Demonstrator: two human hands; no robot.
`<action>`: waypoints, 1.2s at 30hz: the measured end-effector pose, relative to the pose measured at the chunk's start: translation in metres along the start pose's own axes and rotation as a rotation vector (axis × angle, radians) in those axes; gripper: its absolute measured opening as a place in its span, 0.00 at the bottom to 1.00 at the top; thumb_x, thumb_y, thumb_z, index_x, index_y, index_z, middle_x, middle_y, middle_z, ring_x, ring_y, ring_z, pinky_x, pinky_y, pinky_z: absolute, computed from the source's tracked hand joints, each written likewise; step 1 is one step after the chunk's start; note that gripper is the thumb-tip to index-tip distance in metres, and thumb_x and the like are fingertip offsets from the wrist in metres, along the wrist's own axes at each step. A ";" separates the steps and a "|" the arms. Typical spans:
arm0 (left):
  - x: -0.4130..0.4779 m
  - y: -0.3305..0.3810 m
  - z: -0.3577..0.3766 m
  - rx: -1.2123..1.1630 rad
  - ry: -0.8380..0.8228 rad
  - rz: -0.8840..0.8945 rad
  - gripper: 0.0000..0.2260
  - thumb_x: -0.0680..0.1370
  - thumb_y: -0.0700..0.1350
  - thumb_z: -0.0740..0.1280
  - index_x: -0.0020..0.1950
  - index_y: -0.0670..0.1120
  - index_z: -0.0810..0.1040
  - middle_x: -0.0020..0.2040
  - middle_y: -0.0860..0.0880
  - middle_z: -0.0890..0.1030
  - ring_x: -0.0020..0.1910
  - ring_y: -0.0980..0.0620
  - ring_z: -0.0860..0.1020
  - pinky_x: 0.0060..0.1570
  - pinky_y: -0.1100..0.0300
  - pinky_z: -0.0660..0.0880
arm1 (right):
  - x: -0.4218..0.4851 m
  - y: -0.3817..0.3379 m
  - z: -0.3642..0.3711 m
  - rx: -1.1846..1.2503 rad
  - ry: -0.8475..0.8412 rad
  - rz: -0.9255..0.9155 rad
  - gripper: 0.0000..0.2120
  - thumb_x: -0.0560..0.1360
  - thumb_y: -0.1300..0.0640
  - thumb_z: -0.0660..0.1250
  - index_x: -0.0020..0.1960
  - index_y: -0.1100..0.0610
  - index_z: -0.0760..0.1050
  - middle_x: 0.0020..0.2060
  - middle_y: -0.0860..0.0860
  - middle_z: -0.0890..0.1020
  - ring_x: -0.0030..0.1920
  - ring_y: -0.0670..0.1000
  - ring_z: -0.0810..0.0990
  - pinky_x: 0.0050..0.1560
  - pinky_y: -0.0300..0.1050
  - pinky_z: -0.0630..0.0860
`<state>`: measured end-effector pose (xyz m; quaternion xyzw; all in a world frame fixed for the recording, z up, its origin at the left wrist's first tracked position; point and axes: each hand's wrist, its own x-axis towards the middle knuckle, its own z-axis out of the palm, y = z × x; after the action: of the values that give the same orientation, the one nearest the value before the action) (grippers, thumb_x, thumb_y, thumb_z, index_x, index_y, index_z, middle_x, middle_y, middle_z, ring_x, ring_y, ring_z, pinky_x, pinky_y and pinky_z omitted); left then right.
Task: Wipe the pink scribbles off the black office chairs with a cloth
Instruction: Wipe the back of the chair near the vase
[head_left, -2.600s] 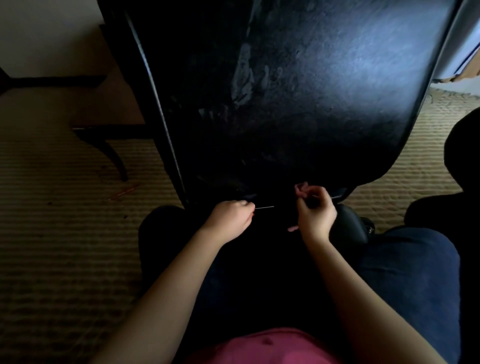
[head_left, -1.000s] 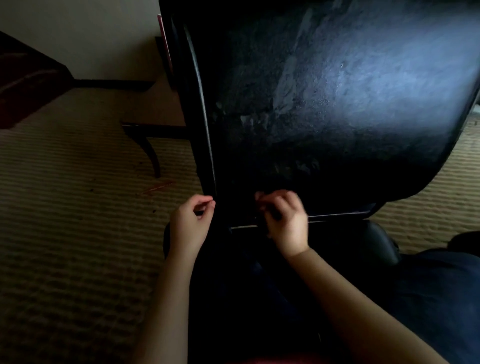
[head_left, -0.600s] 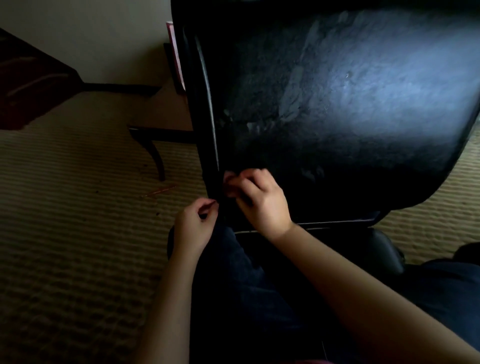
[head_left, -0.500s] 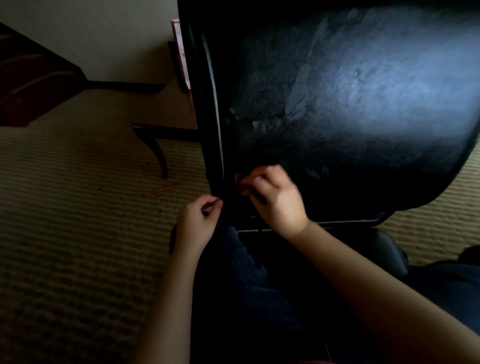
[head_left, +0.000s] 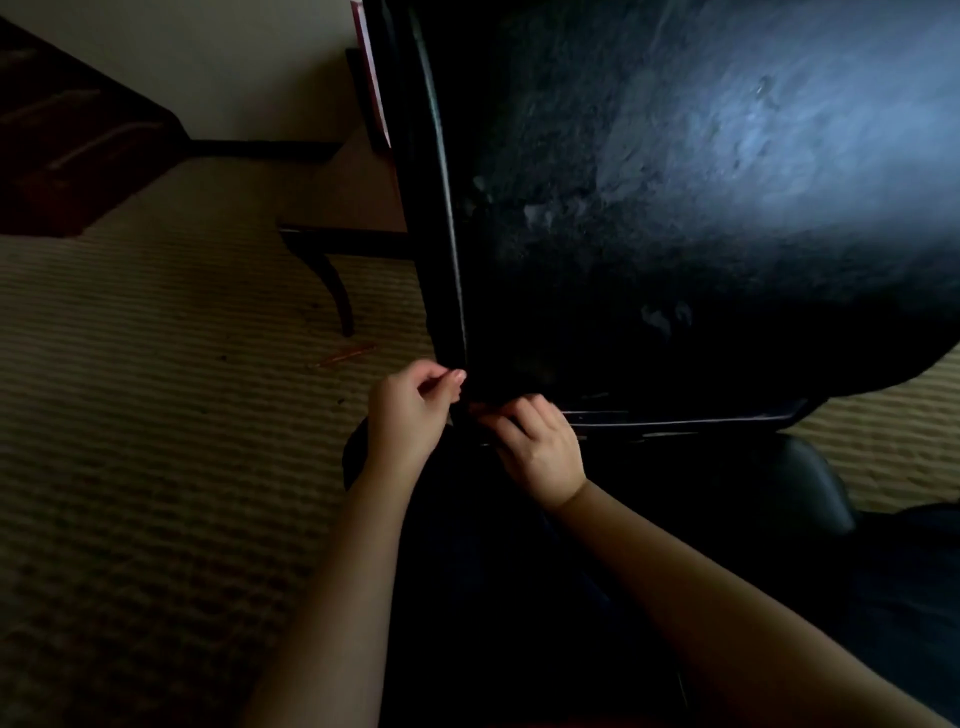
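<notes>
The back of a black office chair fills the upper right, scuffed and lit bluish at the right; no pink scribbles show in this dim light. My left hand is pinched, thumb against forefinger, on the pale piping at the chair's lower left corner. My right hand is just to its right at the chair's bottom edge. Its fingers are curled around a small reddish cloth, almost wholly hidden in the grip.
Ribbed beige carpet covers the floor at left, with a small orange stick lying on it. A dark table leg stands behind the chair. Dark furniture is at the far left. A black padded part sits lower right.
My right hand has come down from the chair's left edge to the bottom corner, close to my left hand. The left hand stays pinched at the corner.
</notes>
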<state>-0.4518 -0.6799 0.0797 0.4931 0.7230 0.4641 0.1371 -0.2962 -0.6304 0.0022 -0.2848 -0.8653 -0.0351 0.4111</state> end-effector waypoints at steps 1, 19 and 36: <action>-0.005 -0.001 0.001 -0.036 0.001 -0.028 0.06 0.76 0.46 0.70 0.39 0.52 0.78 0.35 0.55 0.82 0.38 0.58 0.81 0.43 0.61 0.76 | -0.009 0.004 0.006 -0.030 -0.019 0.017 0.10 0.75 0.55 0.64 0.52 0.54 0.81 0.43 0.51 0.75 0.42 0.53 0.69 0.38 0.50 0.73; -0.021 -0.009 0.023 0.044 0.114 -0.026 0.05 0.72 0.43 0.74 0.40 0.43 0.81 0.38 0.50 0.82 0.37 0.55 0.78 0.38 0.70 0.71 | -0.023 0.022 -0.034 0.195 0.211 0.879 0.13 0.65 0.69 0.71 0.47 0.56 0.81 0.45 0.54 0.78 0.46 0.54 0.79 0.48 0.37 0.70; -0.023 -0.015 0.022 0.037 0.135 -0.012 0.05 0.71 0.43 0.75 0.40 0.44 0.82 0.38 0.49 0.83 0.39 0.53 0.80 0.40 0.62 0.75 | -0.046 0.056 -0.050 0.213 0.333 1.159 0.08 0.67 0.68 0.70 0.41 0.57 0.79 0.42 0.53 0.80 0.44 0.54 0.80 0.46 0.34 0.69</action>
<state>-0.4352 -0.6891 0.0493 0.4589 0.7419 0.4820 0.0817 -0.2090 -0.6195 -0.0084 -0.6570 -0.4925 0.2368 0.5194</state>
